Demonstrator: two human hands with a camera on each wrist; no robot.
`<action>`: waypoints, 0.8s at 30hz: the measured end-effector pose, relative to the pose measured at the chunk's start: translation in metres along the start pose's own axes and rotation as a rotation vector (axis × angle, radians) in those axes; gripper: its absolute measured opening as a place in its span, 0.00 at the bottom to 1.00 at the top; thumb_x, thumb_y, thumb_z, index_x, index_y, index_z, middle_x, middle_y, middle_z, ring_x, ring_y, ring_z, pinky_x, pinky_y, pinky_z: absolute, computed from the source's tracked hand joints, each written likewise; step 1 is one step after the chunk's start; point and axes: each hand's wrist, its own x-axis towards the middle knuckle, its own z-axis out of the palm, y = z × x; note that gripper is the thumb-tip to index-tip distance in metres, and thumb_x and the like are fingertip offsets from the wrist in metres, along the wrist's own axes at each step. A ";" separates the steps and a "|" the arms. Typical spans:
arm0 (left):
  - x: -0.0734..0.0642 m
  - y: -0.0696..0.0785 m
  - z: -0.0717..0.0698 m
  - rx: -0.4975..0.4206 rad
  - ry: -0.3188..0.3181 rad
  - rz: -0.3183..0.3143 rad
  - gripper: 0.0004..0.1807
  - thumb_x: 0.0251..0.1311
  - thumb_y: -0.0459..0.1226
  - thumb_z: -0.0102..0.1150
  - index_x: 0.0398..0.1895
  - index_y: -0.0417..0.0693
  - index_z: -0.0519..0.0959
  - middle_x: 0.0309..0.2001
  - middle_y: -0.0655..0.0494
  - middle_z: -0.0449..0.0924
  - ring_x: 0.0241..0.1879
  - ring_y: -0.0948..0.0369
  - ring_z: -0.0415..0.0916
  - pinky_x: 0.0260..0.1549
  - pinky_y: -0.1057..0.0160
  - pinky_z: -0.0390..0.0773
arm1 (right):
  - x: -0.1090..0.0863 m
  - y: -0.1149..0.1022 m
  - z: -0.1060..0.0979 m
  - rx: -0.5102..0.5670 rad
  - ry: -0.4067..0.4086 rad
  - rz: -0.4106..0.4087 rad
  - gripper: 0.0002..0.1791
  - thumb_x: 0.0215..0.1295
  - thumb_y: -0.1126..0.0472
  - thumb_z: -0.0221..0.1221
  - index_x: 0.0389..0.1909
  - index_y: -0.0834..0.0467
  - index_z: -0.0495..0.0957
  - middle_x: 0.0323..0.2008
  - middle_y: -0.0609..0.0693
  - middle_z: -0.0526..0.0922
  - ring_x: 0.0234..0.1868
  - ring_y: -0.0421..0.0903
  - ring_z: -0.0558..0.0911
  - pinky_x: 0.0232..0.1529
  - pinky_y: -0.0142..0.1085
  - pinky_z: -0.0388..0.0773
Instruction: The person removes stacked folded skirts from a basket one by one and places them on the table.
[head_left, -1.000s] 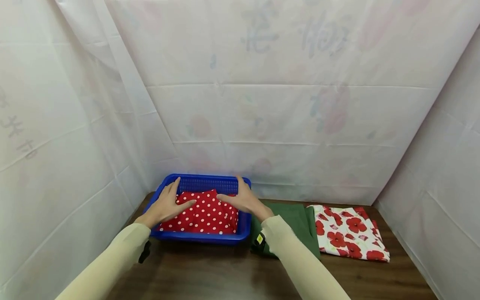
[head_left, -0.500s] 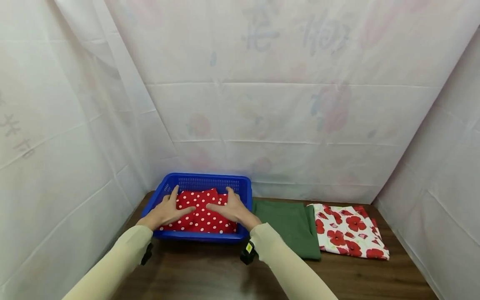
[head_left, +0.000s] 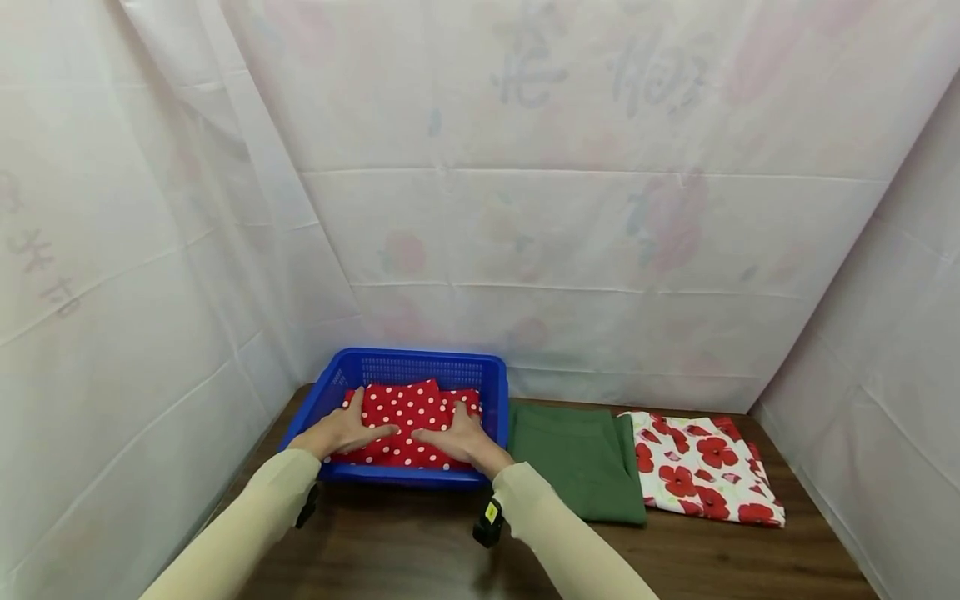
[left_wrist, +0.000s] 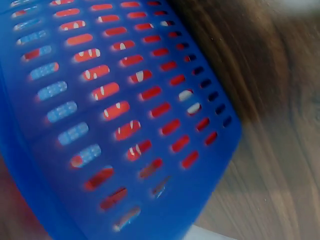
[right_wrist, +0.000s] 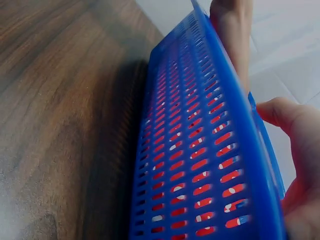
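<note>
A blue plastic basket (head_left: 420,354) with slotted walls stands at the back left of the table. Inside it lies a folded red cloth with white dots (head_left: 408,404). My left hand (head_left: 343,431) is over the cloth's left part, fingers spread and thumb pointing inward. Opposite it, my right hand (head_left: 463,439) reaches over the front rim onto the cloth's right part, its thumb extended toward the left one. In the right wrist view, the right hand (right_wrist: 300,145) shows beyond the basket wall (right_wrist: 195,135). The left wrist view has only the slotted wall (left_wrist: 115,107), with red cloth behind it.
To the right of the basket lies a folded green cloth (head_left: 573,467). Beside that is a folded white cloth with red flowers (head_left: 708,467). All stand on a dark wooden table (head_left: 397,542). Pale sheets (head_left: 562,233) hang behind and on both sides.
Both hands have come lower onto the dotted cloth. The right hand has moved left and toward the front, uncovering the green cloth. The cloths outside the basket stay where they were.
</note>
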 end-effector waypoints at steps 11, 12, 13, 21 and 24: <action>0.010 0.008 -0.001 -0.025 -0.037 -0.094 0.67 0.49 0.70 0.54 0.73 0.30 0.39 0.67 0.21 0.54 0.64 0.28 0.58 0.56 0.31 0.65 | 0.005 0.004 0.002 0.078 -0.020 0.091 0.65 0.43 0.36 0.70 0.76 0.57 0.45 0.72 0.63 0.54 0.69 0.65 0.57 0.61 0.66 0.62; 0.010 0.008 -0.001 -0.032 -0.039 -0.101 0.66 0.49 0.69 0.55 0.73 0.28 0.40 0.66 0.21 0.54 0.64 0.28 0.58 0.57 0.31 0.65 | 0.005 0.004 0.002 0.081 -0.015 0.097 0.65 0.43 0.36 0.70 0.76 0.57 0.45 0.72 0.63 0.53 0.69 0.66 0.57 0.61 0.66 0.62; 0.010 0.008 -0.002 -0.038 -0.041 -0.107 0.66 0.50 0.69 0.55 0.72 0.27 0.40 0.66 0.21 0.55 0.63 0.29 0.58 0.57 0.32 0.65 | 0.005 0.004 0.002 0.080 -0.011 0.102 0.65 0.43 0.37 0.70 0.76 0.57 0.45 0.72 0.64 0.52 0.69 0.66 0.57 0.61 0.66 0.62; 0.012 0.007 -0.004 -0.093 -0.027 -0.143 0.63 0.51 0.67 0.55 0.71 0.28 0.42 0.64 0.22 0.58 0.61 0.29 0.61 0.56 0.32 0.66 | 0.008 0.007 0.002 0.101 0.004 0.124 0.63 0.44 0.40 0.71 0.75 0.58 0.46 0.72 0.65 0.50 0.68 0.67 0.56 0.62 0.66 0.61; 0.012 0.006 -0.004 -0.132 -0.018 -0.142 0.62 0.52 0.65 0.57 0.71 0.27 0.42 0.64 0.22 0.58 0.62 0.30 0.61 0.57 0.32 0.66 | 0.010 0.009 0.002 0.116 0.000 0.118 0.63 0.44 0.42 0.72 0.75 0.58 0.45 0.72 0.66 0.50 0.69 0.67 0.55 0.63 0.65 0.60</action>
